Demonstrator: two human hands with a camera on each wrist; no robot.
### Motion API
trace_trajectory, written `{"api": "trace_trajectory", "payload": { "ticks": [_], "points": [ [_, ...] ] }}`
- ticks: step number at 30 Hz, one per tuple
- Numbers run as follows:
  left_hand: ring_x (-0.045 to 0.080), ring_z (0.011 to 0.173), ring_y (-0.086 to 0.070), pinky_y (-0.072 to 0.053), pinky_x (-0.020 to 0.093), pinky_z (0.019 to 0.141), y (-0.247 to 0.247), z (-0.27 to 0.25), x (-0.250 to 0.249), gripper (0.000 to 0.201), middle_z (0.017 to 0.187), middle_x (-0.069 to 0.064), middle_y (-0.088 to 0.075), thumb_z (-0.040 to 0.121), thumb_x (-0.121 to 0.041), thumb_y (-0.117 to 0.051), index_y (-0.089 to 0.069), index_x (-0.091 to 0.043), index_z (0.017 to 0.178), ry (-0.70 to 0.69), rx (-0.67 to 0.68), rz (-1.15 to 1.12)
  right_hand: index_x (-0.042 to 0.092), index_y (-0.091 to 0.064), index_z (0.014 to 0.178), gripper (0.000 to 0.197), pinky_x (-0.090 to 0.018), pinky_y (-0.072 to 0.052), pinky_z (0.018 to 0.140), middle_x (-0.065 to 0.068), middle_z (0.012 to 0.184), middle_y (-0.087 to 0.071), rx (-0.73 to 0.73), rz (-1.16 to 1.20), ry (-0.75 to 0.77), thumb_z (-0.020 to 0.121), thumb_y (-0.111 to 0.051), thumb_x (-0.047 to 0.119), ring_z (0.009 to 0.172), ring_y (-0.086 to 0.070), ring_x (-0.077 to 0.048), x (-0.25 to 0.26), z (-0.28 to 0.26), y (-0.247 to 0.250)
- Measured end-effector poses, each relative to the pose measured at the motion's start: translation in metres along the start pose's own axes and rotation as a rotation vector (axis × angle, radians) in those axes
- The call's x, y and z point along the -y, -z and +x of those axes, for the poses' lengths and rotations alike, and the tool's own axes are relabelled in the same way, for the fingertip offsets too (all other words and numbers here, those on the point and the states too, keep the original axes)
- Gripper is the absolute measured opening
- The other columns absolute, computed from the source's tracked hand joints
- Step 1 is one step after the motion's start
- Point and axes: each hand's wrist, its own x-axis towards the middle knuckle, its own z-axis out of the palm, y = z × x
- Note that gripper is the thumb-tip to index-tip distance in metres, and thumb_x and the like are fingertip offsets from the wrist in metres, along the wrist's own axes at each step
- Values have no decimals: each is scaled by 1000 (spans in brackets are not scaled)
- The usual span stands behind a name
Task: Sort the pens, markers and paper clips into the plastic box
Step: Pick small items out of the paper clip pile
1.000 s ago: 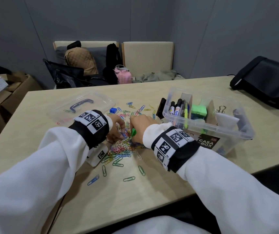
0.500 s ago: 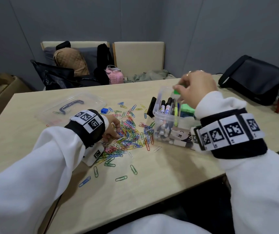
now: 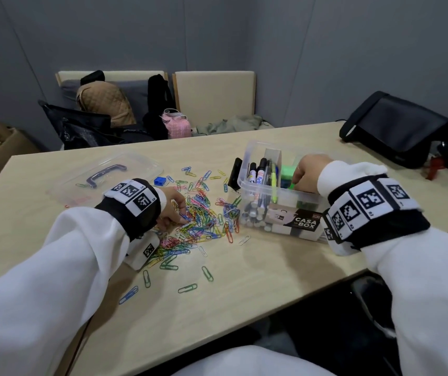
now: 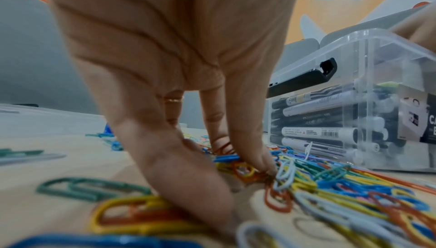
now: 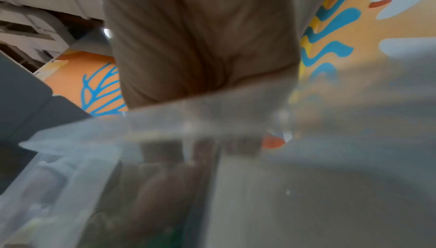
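Hands split between pile and clear plastic box (image 3: 247, 187) with its black "CASA BOX" label. Left hand (image 3: 172, 206), just left of the box, pinching a few orange wire clips at the edge of the loose heap of coloured paper clips (image 3: 204, 221), thumb and fingertips (image 4: 266, 166) closed on them against the pale wooden table (image 3: 244, 294). Right hand (image 3: 308, 172) dipped over the box's near rim into a middle compartment beside something green; fingers hidden behind blurred plastic in the wrist view, so grip impossible to tell, nor whether anything is held. Black and white markers and pens (image 3: 261, 172) already standing in the box's left compartment. Most clips still outside, spread left of the box and toward the table's near edge.

Best done, judging from this: gather clips into a tight bunch before lifting, rake stragglers inward rather than chase singles, carry low over the rim, release only well inside the clip compartment. Likely snag: linked clips trailing and dropping short of the box.
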Motion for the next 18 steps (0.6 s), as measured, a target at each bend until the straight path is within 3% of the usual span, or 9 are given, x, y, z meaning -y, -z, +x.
{"api": "trace_trajectory", "payload": {
  "ticks": [3, 5, 7, 9, 13, 18],
  "points": [
    [20, 55, -57, -57, 28, 52, 0, -1, 1, 17, 64, 9, -60, 80, -14, -73, -56, -13, 77, 1, 8, -27, 14, -72, 97, 13, -30, -46, 80, -6, 110, -65, -65, 62, -16, 86, -67, 19, 102, -59, -27, 1, 4, -7],
    [18, 52, -55, -53, 24, 44, -1, -2, 0, 17, 57, 6, -58, 81, -13, -72, -56, -13, 77, 1, 6, -39, 18, -67, 82, 6, -31, -45, 81, -4, 104, -64, -121, 137, -29, 84, -71, 23, 96, -57, -25, 1, 4, -8],
    [17, 50, -54, -51, 22, 42, -1, -3, -1, 17, 54, 3, -58, 80, -12, -72, -56, -13, 76, 3, 2, -41, 21, -65, 78, 9, -30, -44, 78, -3, 101, -65, -152, 181, -32, 84, -70, 23, 88, -54, -22, 2, 5, -10],
    [16, 48, -55, -51, 23, 42, -1, -3, -1, 17, 57, 5, -58, 80, -13, -73, -56, -13, 76, 0, 5, -37, 15, -69, 85, 7, -28, -44, 75, -5, 101, -66, -117, 201, -36, 85, -68, 22, 85, -54, -20, 3, 6, -12],
    [17, 53, -58, -54, 24, 45, 0, -2, -1, 18, 63, 7, -59, 79, -16, -74, -56, -14, 77, -4, 1, -9, 9, -70, 104, 23, -27, -42, 75, -7, 104, -67, -46, 195, -35, 88, -65, 24, 86, -53, -21, 5, 4, -12],
    [16, 52, -60, -56, 25, 48, 0, -1, 0, 19, 62, 6, -60, 78, -19, -76, -57, -15, 79, 2, -10, 16, 9, -72, 103, 24, -27, -42, 76, -9, 107, -69, -53, 186, -31, 88, -66, 27, 95, -60, -25, 4, 3, -11]
  ]
}}
